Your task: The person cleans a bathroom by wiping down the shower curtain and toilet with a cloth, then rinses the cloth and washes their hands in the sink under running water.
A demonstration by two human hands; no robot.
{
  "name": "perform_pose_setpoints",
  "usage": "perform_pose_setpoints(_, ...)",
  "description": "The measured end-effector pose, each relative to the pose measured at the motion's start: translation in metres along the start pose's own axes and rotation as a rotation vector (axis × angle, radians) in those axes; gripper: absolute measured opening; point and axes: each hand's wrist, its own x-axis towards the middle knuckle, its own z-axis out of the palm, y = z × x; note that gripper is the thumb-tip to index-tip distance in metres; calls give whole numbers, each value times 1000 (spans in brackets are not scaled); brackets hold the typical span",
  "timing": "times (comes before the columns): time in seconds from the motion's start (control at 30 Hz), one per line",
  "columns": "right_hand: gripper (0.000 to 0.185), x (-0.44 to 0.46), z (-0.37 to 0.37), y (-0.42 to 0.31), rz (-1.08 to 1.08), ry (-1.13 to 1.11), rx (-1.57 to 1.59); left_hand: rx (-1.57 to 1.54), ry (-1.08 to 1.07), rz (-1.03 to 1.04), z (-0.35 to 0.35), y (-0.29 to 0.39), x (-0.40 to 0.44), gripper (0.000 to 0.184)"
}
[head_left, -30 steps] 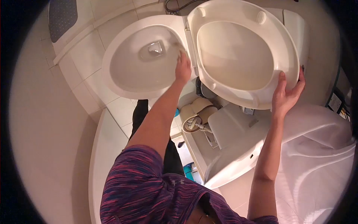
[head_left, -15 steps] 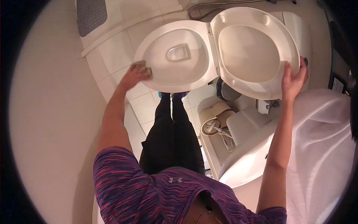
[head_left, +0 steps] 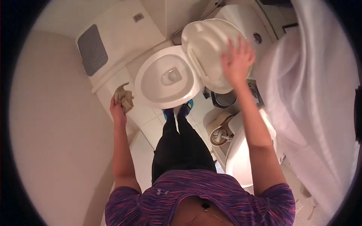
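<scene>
My left hand [head_left: 118, 110] is closed on a crumpled beige cloth [head_left: 124, 98], held out to the left of the toilet bowl [head_left: 145, 81]. The bowl's rim is bare and a little water shows inside it. The white toilet lid [head_left: 211, 43] is hinged at the right side of the bowl and stands tilted. My right hand [head_left: 238, 62] is open over the lid's right part, fingers spread and slightly blurred. Whether its palm touches the lid I cannot tell.
A grey textured mat [head_left: 92, 51] lies at upper left, beyond a low ledge. A white sink [head_left: 241, 165] and a white curtain [head_left: 313, 94] take up the right side. A round bin [head_left: 225, 98] and a beige container with a brush [head_left: 218, 136] stand on the floor near the toilet.
My left hand has moved the cloth away from the bowl's rim, down and left. My right hand has let go of the raised seat's edge and now spreads over the tilted lid. The view has shifted.
</scene>
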Motion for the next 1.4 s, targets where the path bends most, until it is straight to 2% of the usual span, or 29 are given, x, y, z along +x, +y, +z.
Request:
perform_pose_setpoints(0.03,59,-8,-7,-26,21,-39,79,7,-23,12,8,19,-18,37)
perform_pose_setpoints(0.1,65,-28,-16,-71,31,-235,523,-48,7,92,28,58,-57,39)
perform_pose_setpoints(0.17,64,-45,-21,-112,-58,-290,721,-103,-78,162,52,97,-88,39)
perform_pose_setpoints(0.27,71,-58,-24,-157,-144,-264,729,-142,-159,243,99,129,-125,41)
perform_pose_setpoints(0.33,70,-51,-45,-175,327,-270,1992,-107,-168,260,121,123,-130,42)
perform_pose_setpoints(0.37,61,-45,-50,-176,427,-268,1967,69,-301,194,127,107,-126,43)
perform_pose_setpoints(0.4,61,-45,-46,-176,434,-262,1976,244,-431,123,129,95,-121,45)
perform_pose_setpoints(0.43,55,-45,-39,-174,620,-310,2051,252,-433,123,131,87,-114,45)
perform_pose_setpoints(0.47,50,-43,-31,-170,809,-358,2117,326,-396,356,135,81,-106,48)
perform_pose_setpoints(0.53,45,-42,-15,-145,847,-340,2076,396,-354,588,138,65,-87,53)
perform_pose_setpoints(0.6,40,-48,8,-143,877,-334,2036,217,11,159,132,43,-61,66)
perform_pose_setpoints(0.63,37,-61,22,-152,688,-455,1802,79,-98,53,119,22,-43,71)
perform_pose_setpoints(0.67,35,-68,35,-160,506,-553,1558,80,-100,53,120,20,-42,71)
perform_pose_setpoints(0.73,33,-62,51,-191,-207,-529,1272,-345,-219,-105,121,20,-51,74)
perform_pose_setpoints(0.8,36,-53,70,-218,-229,-301,1277,-406,-282,-92,121,19,-54,72)
perform_pose_setpoints(0.83,36,-45,89,-225,-221,-310,1276,-409,-257,-86,124,24,-59,74)
perform_pose_setpoints(0.87,35,-32,117,-228,-226,-221,1242,-413,-231,-77,124,23,-59,77)
perform_pose_setpoints(0.9,35,-21,143,-227,-233,-132,1208,-475,-274,-46,116,14,-54,64)
perform_pose_setpoints(0.93,33,-14,163,-218,-157,-136,1236,-471,-269,-51,113,8,-52,64)
perform_pose_setpoints(1.0,32,-10,218,-191,-54,-75,1194,86,-106,110,116,1,-49,53)
perform_pose_setpoints(1.03,33,-21,255,-173,-28,-18,1124,87,-104,109,116,-2,-48,53)
perform_pose_setpoints(1.1,32,-40,290,-124,144,-129,983,72,-83,127,115,-7,-47,52)
perform_pose_setpoints(1.13,33,-53,307,-96,-112,-117,640,70,-79,121,113,-12,-44,52)
perform_pose_setpoints(1.17,33,-64,300,-84,-122,-242,559,96,-88,154,112,-14,-42,51)
perform_pose_setpoints(1.23,34,-92,285,-66,-94,-365,468,124,-90,168,108,-18,-47,51)
perform_pose_setpoints(1.37,39,-185,235,-62,205,-423,460,90,-34,232,100,-35,-31,50)
perform_pose_setpoints(1.4,41,-206,226,-66,276,-469,543,104,3,251,99,-40,-29,50)
